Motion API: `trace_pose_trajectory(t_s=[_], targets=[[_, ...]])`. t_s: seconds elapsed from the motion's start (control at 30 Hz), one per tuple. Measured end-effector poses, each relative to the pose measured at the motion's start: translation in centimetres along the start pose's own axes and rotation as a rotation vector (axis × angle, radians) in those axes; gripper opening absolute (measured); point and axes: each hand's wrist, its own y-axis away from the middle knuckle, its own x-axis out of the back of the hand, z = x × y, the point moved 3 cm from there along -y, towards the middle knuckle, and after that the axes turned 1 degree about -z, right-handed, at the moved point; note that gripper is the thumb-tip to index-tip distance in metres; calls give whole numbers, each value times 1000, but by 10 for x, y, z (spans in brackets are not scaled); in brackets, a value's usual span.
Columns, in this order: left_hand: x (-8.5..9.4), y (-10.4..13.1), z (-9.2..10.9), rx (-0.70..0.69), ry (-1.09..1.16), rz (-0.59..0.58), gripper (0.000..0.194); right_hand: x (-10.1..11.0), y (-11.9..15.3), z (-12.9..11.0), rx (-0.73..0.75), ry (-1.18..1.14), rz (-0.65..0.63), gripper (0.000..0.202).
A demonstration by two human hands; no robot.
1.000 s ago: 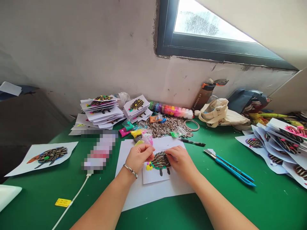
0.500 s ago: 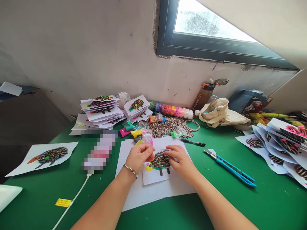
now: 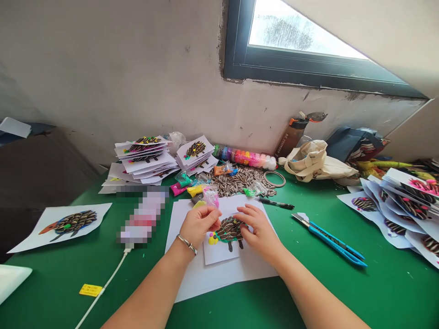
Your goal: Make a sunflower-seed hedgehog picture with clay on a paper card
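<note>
Between my hands lies a white card [image 3: 214,257] bearing a hedgehog-like animal [image 3: 229,230] made of sunflower seeds, with a yellow head and dark legs. It rests on larger white sheets [image 3: 192,283]. My left hand [image 3: 202,224], with a bracelet on its wrist, hovers by the card's upper left edge, thumb and fingers pinched together; what they hold, if anything, is too small to make out. My right hand [image 3: 259,230] is at the card's right side, fingers curved and apart, its fingertips over the seeds. It partly hides the animal's rear.
Behind the sheets are loose sunflower seeds [image 3: 236,180], bagged coloured clay [image 3: 199,188], a tape ring [image 3: 283,179] and a pen [image 3: 277,203]. A blue utility knife [image 3: 334,242] lies right. Finished-looking cards stand in stacks [image 3: 151,171] at back left and a pile [image 3: 394,214] at right.
My right hand has shifted slightly right, its fingertips moving a little off the animal's back and showing a small yellow spot there. My left hand stays where it was.
</note>
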Motion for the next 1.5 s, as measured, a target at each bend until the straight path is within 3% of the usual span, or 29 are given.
trace_pose_trajectory(t_s=[0.2, 0.67, 0.83, 0.93, 1.07, 1.33, 1.5], targets=[[1, -2, -2, -8, -10, -21, 28, -1, 1, -1, 56, 46, 20, 30], [-1, -2, -4, 19, -4, -46, 39, 2, -1, 7, 26, -38, 80, 30], [-9, 0, -8, 61, -9, -76, 47, 19, 0, -14, 53, -209, 202, 23], [-17, 4, -10, 65, -34, -124, 50, 23, 3, -36, 72, -323, 188, 19], [-28, 10, -12, 40, -46, -183, 52, 21, 5, -52, -16, -459, 146, 12], [-39, 20, -11, 51, 33, -195, 57, 13, 7, -47, -222, -556, 77, 9], [-40, 22, -12, 83, 67, -199, 62, 13, 8, -42, -78, -423, 138, 13]])
